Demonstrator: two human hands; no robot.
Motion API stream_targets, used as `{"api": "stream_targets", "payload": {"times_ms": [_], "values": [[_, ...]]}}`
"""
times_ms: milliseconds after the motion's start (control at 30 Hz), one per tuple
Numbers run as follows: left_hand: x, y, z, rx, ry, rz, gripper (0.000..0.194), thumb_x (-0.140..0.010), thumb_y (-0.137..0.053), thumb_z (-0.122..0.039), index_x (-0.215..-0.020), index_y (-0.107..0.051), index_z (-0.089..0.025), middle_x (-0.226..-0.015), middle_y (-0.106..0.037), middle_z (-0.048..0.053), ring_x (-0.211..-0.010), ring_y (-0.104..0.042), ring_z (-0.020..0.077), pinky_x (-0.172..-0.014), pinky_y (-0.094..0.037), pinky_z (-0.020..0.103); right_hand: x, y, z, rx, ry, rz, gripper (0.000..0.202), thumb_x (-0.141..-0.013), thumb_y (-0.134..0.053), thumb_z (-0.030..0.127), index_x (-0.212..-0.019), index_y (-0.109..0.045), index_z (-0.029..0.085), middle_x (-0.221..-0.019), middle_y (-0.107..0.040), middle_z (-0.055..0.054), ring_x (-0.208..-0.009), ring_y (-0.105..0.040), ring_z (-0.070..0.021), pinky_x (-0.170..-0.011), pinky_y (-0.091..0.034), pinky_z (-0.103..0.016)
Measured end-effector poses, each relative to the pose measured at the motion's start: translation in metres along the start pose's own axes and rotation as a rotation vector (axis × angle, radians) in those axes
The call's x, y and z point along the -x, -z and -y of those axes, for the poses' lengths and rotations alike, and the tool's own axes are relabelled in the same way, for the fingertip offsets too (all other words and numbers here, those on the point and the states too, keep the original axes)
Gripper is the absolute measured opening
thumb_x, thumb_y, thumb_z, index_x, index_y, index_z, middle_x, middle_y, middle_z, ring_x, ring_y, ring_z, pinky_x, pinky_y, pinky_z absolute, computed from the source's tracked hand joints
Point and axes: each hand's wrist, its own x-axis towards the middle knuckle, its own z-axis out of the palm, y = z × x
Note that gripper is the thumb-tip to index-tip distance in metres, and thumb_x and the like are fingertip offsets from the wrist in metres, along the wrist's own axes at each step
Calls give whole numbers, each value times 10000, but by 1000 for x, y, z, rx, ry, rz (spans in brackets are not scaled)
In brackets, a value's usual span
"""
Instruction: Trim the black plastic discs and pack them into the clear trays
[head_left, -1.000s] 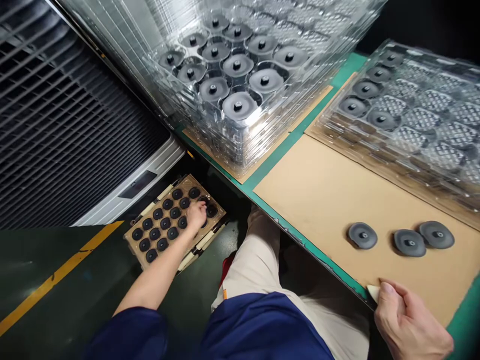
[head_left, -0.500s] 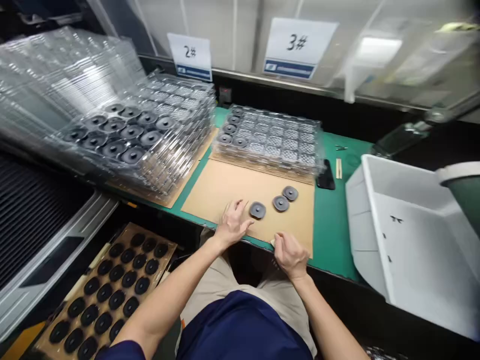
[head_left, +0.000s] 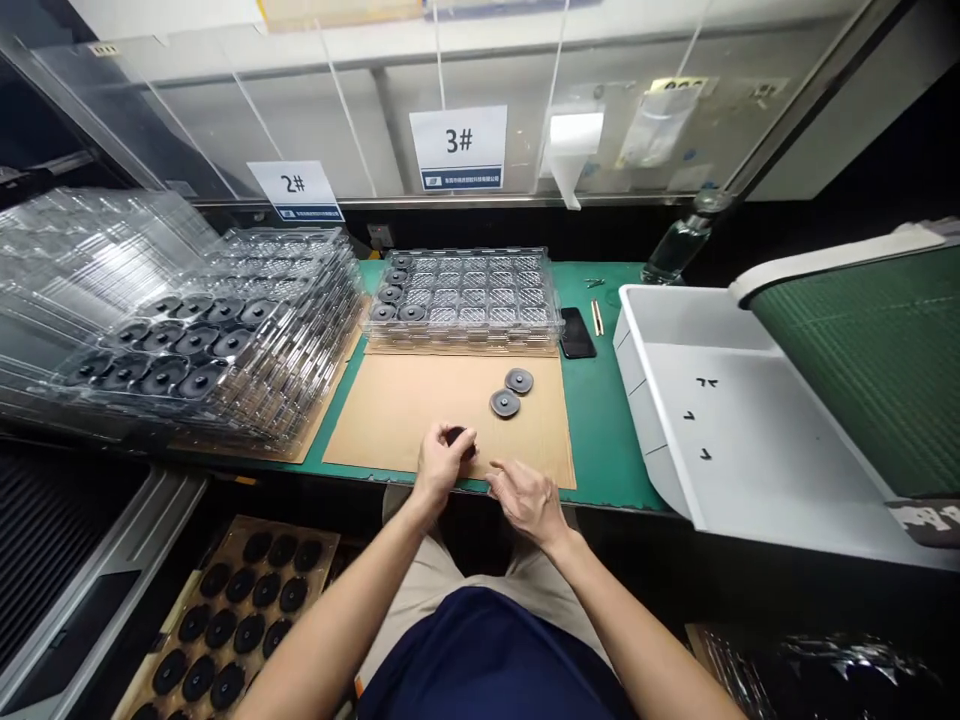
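Observation:
My left hand (head_left: 436, 470) pinches a dark round rubber-like disc (head_left: 465, 447) between thumb and fingers, tilted just above the near part of the cardboard sheet (head_left: 397, 400). Close by on the right, my right hand (head_left: 531, 502) is closed, its fingers curled and thumb pressed in. Whatever it may hold is too small or hidden to make out. Beyond the hands, two grey-black discs with a small centre knob lie on the cardboard: one disc (head_left: 505, 403) nearer, the other disc (head_left: 519, 381) touching or almost touching it.
Behind the cardboard stands a clear tray stack (head_left: 472, 290), with several discs in its left cells. A taller tray stack (head_left: 285, 340) holding discs is at left. To the right are a phone (head_left: 577, 334) and a white bin (head_left: 660, 430). A brown disc tray (head_left: 232, 610) sits below left.
My left hand has closed on the nearest disc and raised it off the cardboard. My right hand has come closer to the left. The camera view has turned and levelled.

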Motion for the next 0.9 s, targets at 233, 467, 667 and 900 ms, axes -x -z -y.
{"api": "stream_targets", "payload": {"times_ms": [233, 467, 667, 900], "values": [[96, 17, 9, 367, 217, -38, 506, -769, -854, -528, -1061, -654, -166, -1111, -756, 130, -1067, -735, 257, -931, -598, 387, 4, 1, 32, -449, -296, 256, 493, -1005, -507, 621, -799, -656, 200, -698, -606, -29, -644, -547, -170, -618, -412, -281], [131, 68, -6, 596, 187, 152, 685, -746, -935, -244, -1382, -681, -258, -1510, -637, 125, -1395, -596, 284, -1122, -515, 344, -4, 5, 71, -885, -600, 612, 568, -831, -625, 766, -727, -491, 224, -554, -381, 71, -449, -261, -85, -403, -206, -218], [141, 79, -3, 518, -63, 128, 665, -774, -924, -251, -1395, -693, -306, -1472, -671, 95, -1364, -625, 266, -1131, -514, 318, -6, 13, 99, -937, -599, 690, 544, -885, -651, 731, -761, -507, 220, -567, -432, 65, -449, -330, -91, -404, -270, -216], [150, 85, -25, 597, -37, 43, 623, -743, -946, -294, -1332, -742, -309, -1414, -707, 84, -1327, -650, 263, -1130, -515, 308, -23, 43, 124, -288, 204, 104, 304, -1097, -499, 241, -1392, -551, 193, -1167, -707, -101, -1044, -669, -218, -933, -550, -351]]}}
